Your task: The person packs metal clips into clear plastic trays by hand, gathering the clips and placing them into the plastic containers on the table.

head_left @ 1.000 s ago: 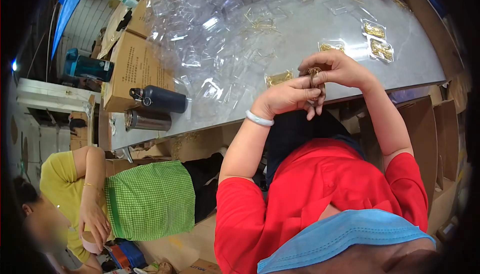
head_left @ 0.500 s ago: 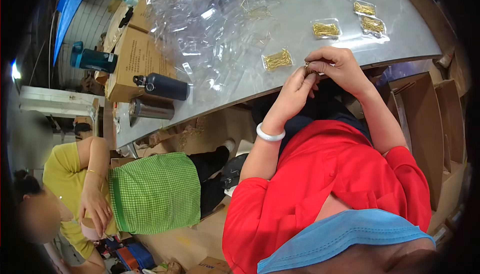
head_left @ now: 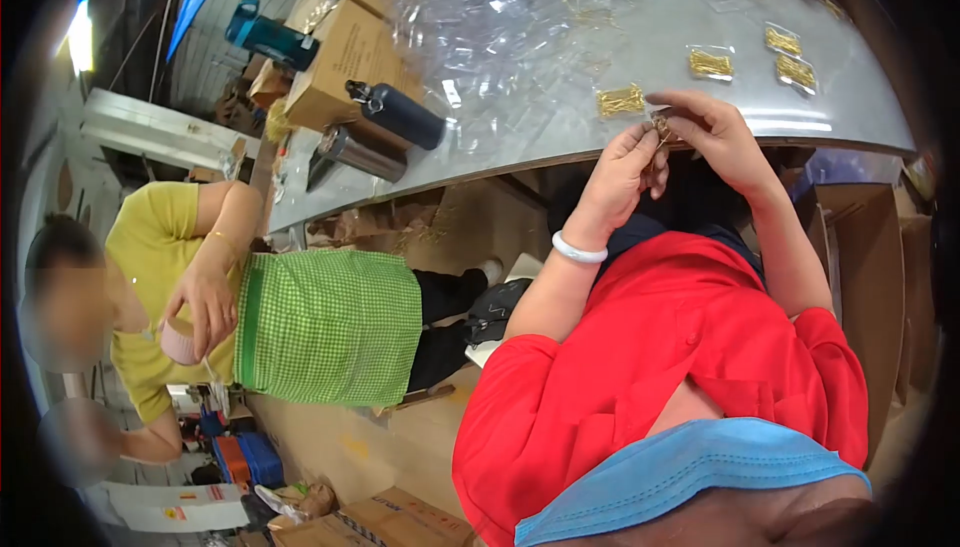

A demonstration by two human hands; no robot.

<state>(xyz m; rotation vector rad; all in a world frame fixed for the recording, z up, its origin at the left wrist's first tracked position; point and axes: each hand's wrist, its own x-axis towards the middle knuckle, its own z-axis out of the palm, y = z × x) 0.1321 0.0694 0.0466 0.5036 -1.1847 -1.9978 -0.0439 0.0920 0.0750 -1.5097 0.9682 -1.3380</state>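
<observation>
My left hand (head_left: 628, 169), with a white bangle on its wrist, pinches a small bunch of gold-coloured metal pieces (head_left: 660, 127) just off the table's front edge. My right hand (head_left: 718, 137) is closed at the same bunch, thumb against it and index finger reaching over the top. The exact shape of the pieces is too small to make out. Beyond my fingers, a clear packet of thin gold metal pieces (head_left: 621, 101) lies on the grey table (head_left: 560, 132). Further right lie another such packet (head_left: 711, 64) and two more packets (head_left: 790, 57) close together.
A heap of clear plastic cases (head_left: 480, 17) covers the table's left part. A dark bottle (head_left: 400, 115), a steel tumbler (head_left: 365, 152) and a cardboard box (head_left: 350, 62) stand at the left end. A person in a green checked apron (head_left: 330, 327) is on the left. Cardboard (head_left: 860, 267) stands at right.
The view has swung, so the table and hands sit further right in it. My hands stay together on the metal pieces; the right index finger is more stretched out. The other person's hand still holds a pink object.
</observation>
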